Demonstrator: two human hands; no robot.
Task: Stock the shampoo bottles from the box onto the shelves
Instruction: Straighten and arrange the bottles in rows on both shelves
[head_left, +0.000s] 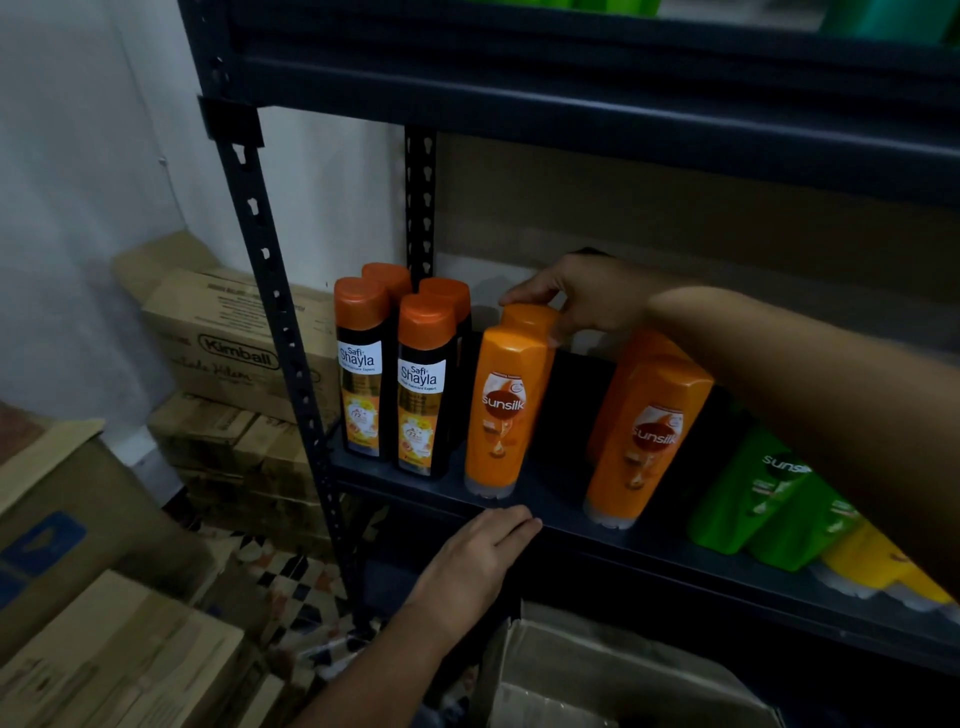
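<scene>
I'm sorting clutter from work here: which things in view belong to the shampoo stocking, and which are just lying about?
Part of the job:
orange Sunsilk bottles, right hand on the rear one's top
Safi Shayla bottles
green Sunsilk bottles
shelf, left hand at its edge
open box

Lying about:
Kimball carton
stacked cartons

Orange Sunsilk bottles (503, 410), green bottles (748, 493), black orange-capped Shayla bottles (363, 374)

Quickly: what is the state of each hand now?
Left hand: open, fingers resting on the shelf edge.
Right hand: gripping the top of the rear orange Sunsilk bottle.
</scene>
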